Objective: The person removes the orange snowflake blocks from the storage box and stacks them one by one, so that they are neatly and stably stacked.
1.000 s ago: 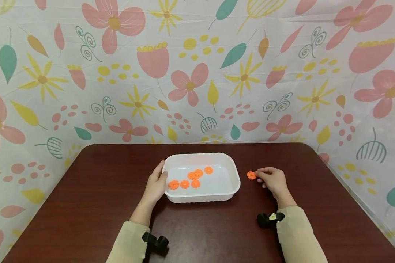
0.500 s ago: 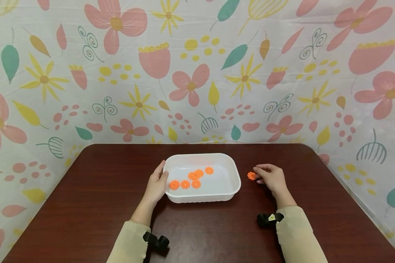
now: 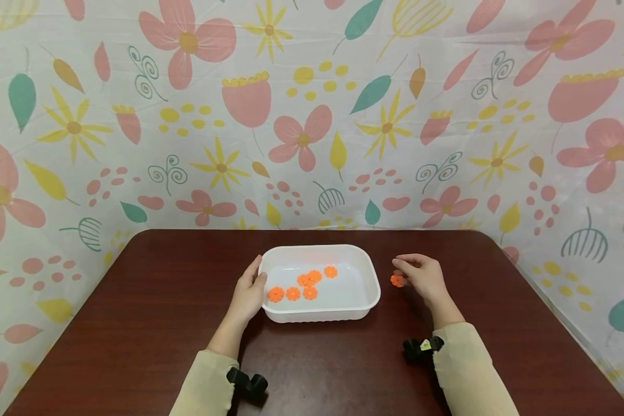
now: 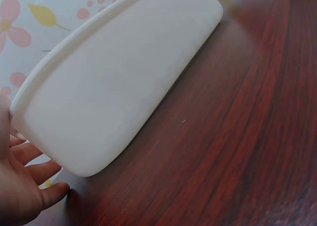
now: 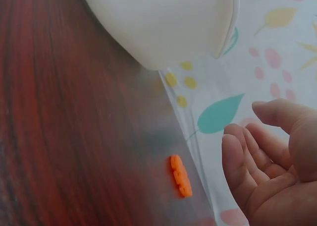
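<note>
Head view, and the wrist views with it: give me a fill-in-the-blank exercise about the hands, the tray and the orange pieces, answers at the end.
1. In the head view, the left hand holds the white tray at its ____ end.
2. The flower-shaped pieces inside the tray are coloured ____.
3. The loose piece outside the tray is nearest to the person's ____ hand.
4. In the right wrist view, that piece lies on the dark red-brown ____.

Missing words: left; orange; right; table.
</note>
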Demonstrator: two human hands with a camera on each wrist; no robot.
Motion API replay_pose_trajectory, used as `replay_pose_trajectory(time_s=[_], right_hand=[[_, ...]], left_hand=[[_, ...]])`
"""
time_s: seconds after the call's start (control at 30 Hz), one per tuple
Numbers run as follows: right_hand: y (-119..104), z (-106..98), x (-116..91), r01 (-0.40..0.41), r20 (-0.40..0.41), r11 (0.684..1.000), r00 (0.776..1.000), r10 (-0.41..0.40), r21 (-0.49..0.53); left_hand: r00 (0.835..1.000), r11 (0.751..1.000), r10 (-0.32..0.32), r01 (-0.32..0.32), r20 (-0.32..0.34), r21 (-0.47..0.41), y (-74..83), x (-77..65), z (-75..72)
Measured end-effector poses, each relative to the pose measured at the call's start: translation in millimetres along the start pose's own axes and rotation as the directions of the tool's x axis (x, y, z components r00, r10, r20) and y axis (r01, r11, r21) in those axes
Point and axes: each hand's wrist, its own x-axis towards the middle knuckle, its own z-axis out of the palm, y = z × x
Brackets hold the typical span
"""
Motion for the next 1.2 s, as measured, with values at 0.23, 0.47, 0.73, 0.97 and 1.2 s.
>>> replay_pose_trajectory(time_s=[0.23,0.47,0.73,0.97,1.2], right_hand=[[-6,5,1,0.031,0.018,0.999,0.999,-0.032,0.017],[-10,12,0,0.029,0.034,1.000,0.999,-0.029,0.003],[-21,21,-3,0.044,0.054,0.999,0.998,-0.044,0.011],[-34,26,-6,0.060,0.071,0.998,0.996,-0.059,0.000],[-48,34,-7,0.086,0.079,0.995,0.993,-0.089,0.046]], left_hand=[[1.000,1.000,-0.006,0.006,-0.002,-0.015,0.3,0.7,0.9],[1.000,1.000,-0.008,0.008,-0.001,-0.012,-1.2,1.0,0.6],[1.000,1.000,-0.007,0.007,0.001,-0.009,-1.9,0.1,-0.3],[1.000,1.000,-0.003,0.003,0.000,-0.012,-1.8,0.1,-0.3],[1.000,1.000,-0.003,0.003,-0.005,-0.015,-1.5,1.3,0.2]])
